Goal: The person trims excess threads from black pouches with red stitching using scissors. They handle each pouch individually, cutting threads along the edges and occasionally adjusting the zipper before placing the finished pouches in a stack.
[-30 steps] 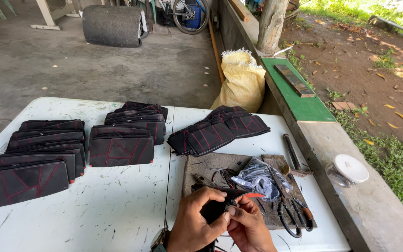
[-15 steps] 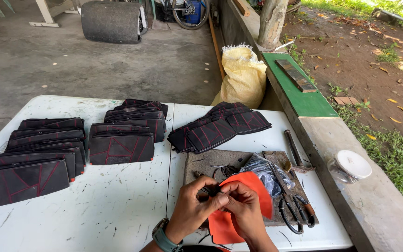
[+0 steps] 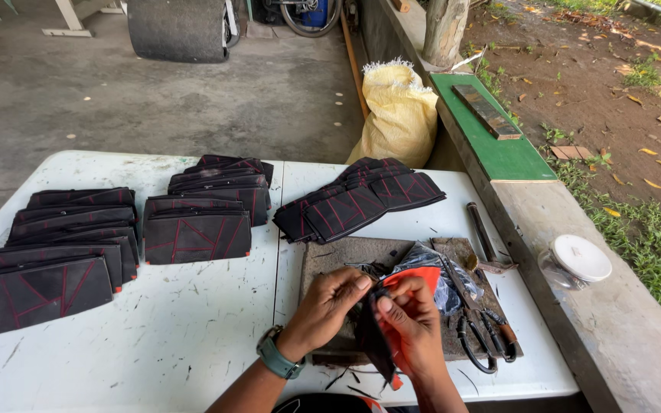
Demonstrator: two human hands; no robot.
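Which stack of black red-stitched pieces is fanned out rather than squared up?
The stack right of the table's centre seam, nearest the yellow sack; its pieces slide diagonally, while the others sit squared.

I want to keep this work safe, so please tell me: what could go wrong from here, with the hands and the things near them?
1. The scissors lie close beside the right hand; a careless reach might meet the blades.
2. Both hands pinch the black and orange piece above the table's front edge; if the left hand slips, it may drop to the ground.
3. The small jar sits near the ledge's edge and could be knocked off.
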